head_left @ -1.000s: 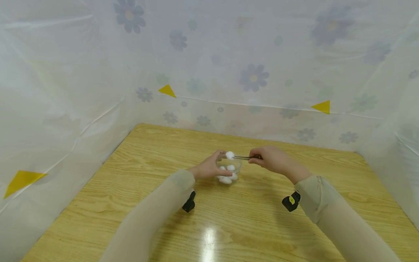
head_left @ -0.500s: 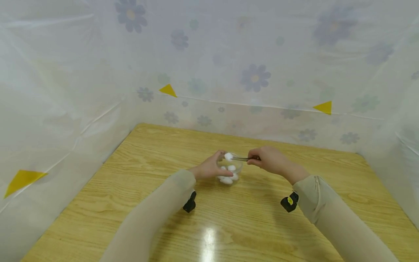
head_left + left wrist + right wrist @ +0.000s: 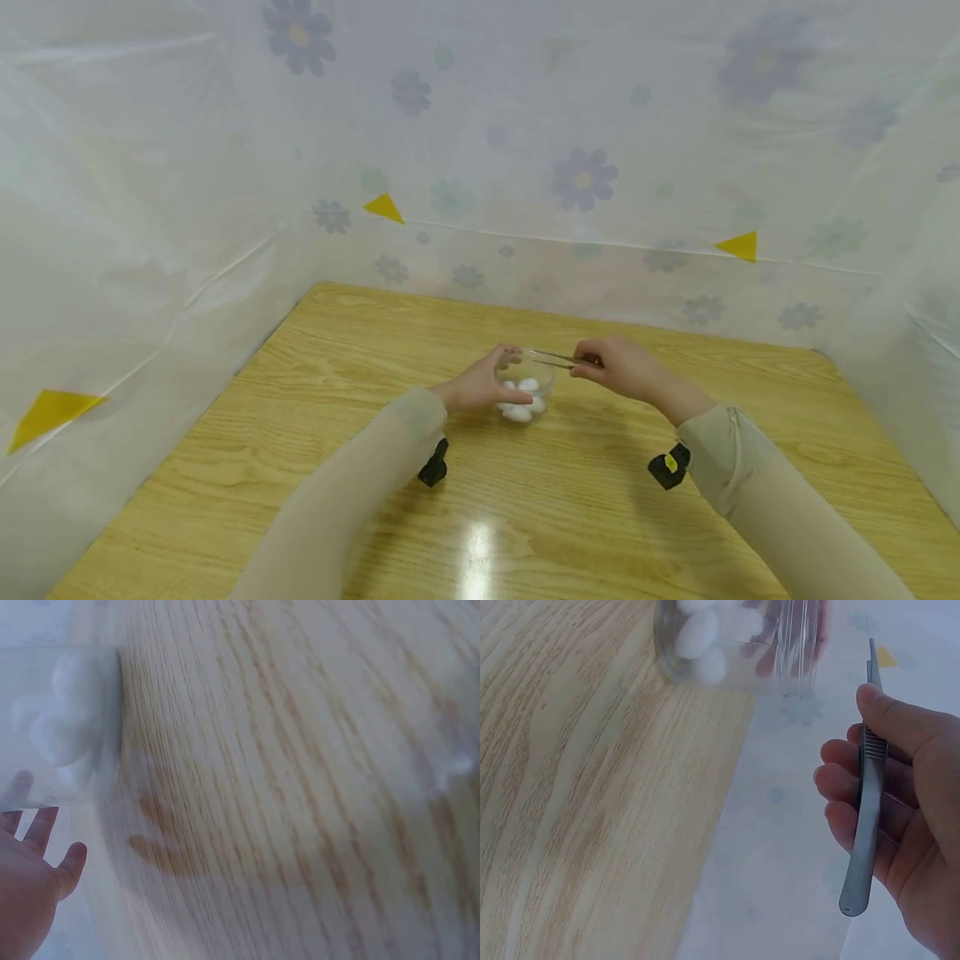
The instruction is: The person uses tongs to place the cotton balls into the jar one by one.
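My left hand [image 3: 477, 385] grips a clear plastic or glass jar [image 3: 546, 383] from its left side, the thumb across the front and fingers behind. Several white cotton balls [image 3: 517, 412] lie in the lower part of the jar; the left wrist view shows them piled near its base. In my right hand [image 3: 626, 367] is a pair of metal tweezers [image 3: 867, 825], pinched between thumb and fingers. The tweezers' tips are spread apart at the jar's mouth, and no cotton ball is between them.
A wood-grain table [image 3: 525, 517] lies under both hands. Whitish flowered sheeting [image 3: 480, 150] hangs behind the table and along both sides, with yellow triangles on it. Black devices [image 3: 670, 467] are worn at both wrists.
Earlier the tweezers held a cotton ball over the jar's mouth; now their tips are parted and that ball is gone from them. The left hand and jar have stayed put.
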A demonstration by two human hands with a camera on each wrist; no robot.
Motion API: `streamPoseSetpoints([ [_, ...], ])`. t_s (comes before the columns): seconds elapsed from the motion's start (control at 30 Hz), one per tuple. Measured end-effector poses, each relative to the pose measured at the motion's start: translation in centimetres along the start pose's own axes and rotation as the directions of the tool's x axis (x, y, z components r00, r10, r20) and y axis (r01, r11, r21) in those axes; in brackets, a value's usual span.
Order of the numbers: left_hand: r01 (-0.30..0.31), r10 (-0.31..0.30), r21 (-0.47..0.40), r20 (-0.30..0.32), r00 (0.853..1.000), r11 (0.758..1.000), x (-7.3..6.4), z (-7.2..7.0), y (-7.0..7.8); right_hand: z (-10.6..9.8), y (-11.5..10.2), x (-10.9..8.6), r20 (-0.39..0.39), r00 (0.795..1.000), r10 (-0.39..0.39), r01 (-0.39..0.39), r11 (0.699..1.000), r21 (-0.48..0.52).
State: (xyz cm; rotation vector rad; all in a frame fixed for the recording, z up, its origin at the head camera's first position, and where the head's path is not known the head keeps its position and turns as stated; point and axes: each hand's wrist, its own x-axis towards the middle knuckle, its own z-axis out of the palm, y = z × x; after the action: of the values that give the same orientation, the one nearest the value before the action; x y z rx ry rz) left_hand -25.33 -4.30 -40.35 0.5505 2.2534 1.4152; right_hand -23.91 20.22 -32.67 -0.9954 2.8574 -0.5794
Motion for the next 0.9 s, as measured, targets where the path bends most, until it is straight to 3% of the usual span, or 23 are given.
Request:
streamPoseSetpoints([
  [0.4, 0.003, -0.003, 0.000, 0.002, 1.000, 1.000, -0.1, 0.0, 0.2, 0.5, 0.6, -1.2, -0.050, 0.983, 0.177, -0.178, 0.984, -0.018],
  [0.63, -0.014, 0.014, 0.025, -0.002, 1.000, 1.000, 0.4, 0.3, 0.3, 0.8, 0.7, -1.7, -0.077, 0.949, 0.307, -0.309, 0.951, -0.013],
  [0.9, -0.015, 0.015, 0.025, -0.014, 1.000, 1.000, 0.6, 0.3, 0.1, 1.3, 1.1, -1.4, -0.065, 0.918, 0.391, -0.388, 0.920, 0.044],
])
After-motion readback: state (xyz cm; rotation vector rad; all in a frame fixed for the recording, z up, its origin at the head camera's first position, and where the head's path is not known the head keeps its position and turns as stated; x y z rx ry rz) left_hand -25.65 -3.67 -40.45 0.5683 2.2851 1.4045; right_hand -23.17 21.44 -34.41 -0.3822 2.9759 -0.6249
